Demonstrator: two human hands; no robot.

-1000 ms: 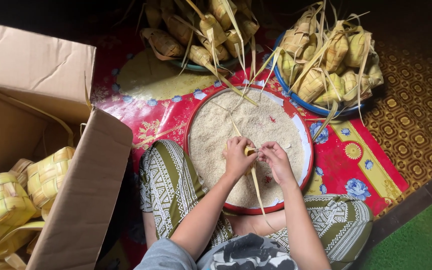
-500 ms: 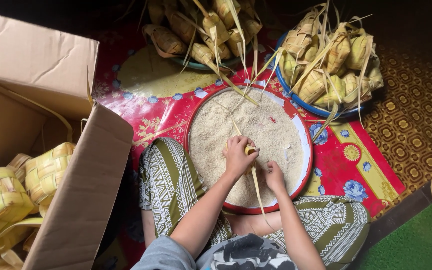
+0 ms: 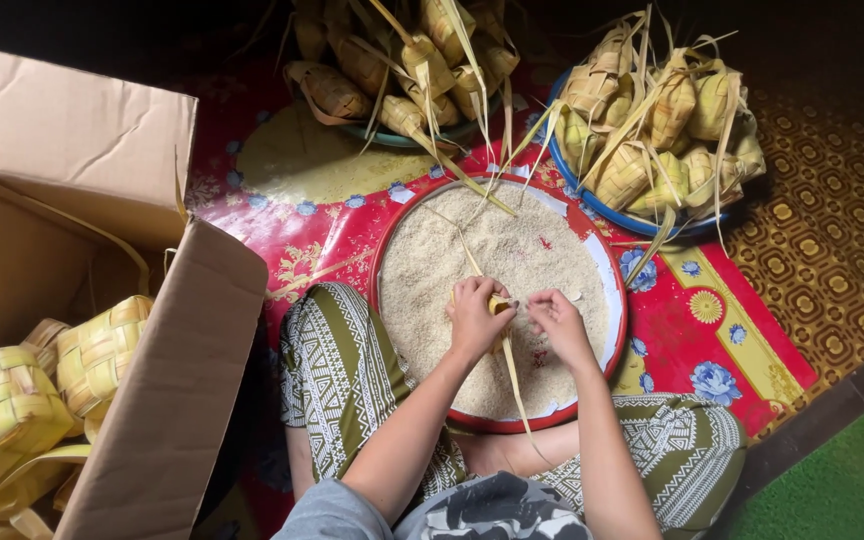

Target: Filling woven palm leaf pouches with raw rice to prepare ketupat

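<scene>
A round red-rimmed tray (image 3: 388, 250) full of raw rice (image 3: 512, 260) lies on my lap. Over its middle my left hand (image 3: 474, 318) grips a small woven palm-leaf pouch (image 3: 499, 304), whose long leaf strips trail toward me and away across the rice. My right hand (image 3: 558, 322) is right beside it with pinched fingertips at the pouch's side; whether they hold rice is too small to tell.
A blue-rimmed basin (image 3: 652, 130) at the back right and a dish (image 3: 402, 70) at the back centre hold several woven pouches. An open cardboard box (image 3: 72, 300) at the left contains more pouches (image 3: 12, 410). A red flowered mat (image 3: 692, 330) covers the floor.
My right hand dipped down to the rice and has come back up beside the pouch. My left hand stays on the pouch.
</scene>
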